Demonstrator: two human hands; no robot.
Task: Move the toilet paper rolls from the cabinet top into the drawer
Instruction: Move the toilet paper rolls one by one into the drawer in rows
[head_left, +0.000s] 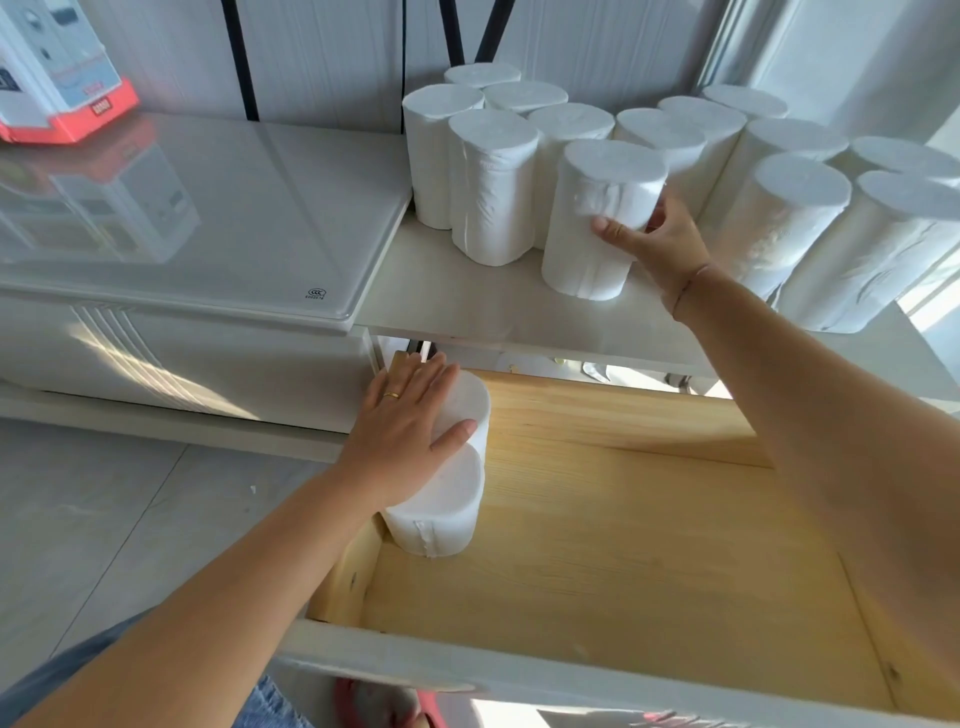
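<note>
Two rolls (441, 483) stand in the drawer (649, 545), far-left corner, left hand (410, 426) flat on top w/ fingers spread. Right hand (654, 244) wraps a nearby roll (597, 218) on the cabinet top (467, 306); approx. a dozen more wait.

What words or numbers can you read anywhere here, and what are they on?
"CCC" in an oval, with tiny unreadable characters beneath: the corner mark on the glass top.
White characters on a dark red label, too blurred to read: the orange-based box.
Other print on that box: too blurred.
Toilet paper rolls: no text.
</note>
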